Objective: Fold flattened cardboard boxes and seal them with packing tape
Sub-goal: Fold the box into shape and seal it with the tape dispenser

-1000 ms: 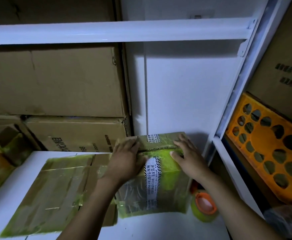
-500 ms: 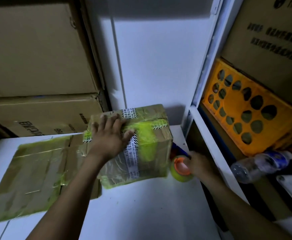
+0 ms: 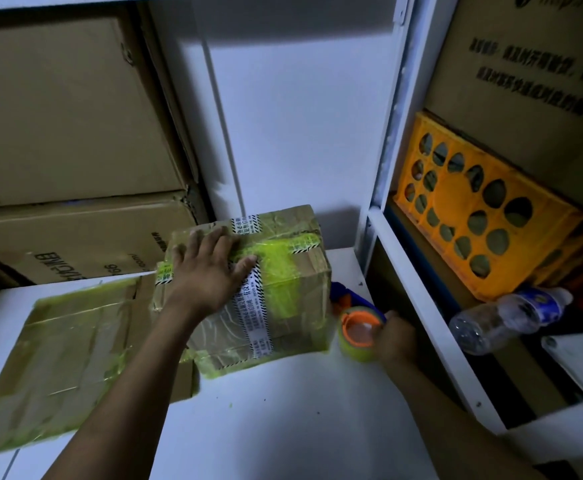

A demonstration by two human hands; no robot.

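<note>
A folded cardboard box, patched with yellow-green and striped white tape, stands on the white table. My left hand lies flat on its top flaps, fingers spread. To the box's right, my right hand grips a roll of yellow-green packing tape with an orange core, just above or on the table. A flattened cardboard box, also taped in green, lies on the table to the left.
Large brown cartons are stacked behind the table at left. A white shelf post rises at right; behind it stand an orange plastic crate and a lying water bottle. A blue-and-orange object sits behind the tape roll.
My right hand left the box top, reached down to the right and took hold of the tape roll. My left hand stayed pressing on the box flaps. The camera tilted down.
</note>
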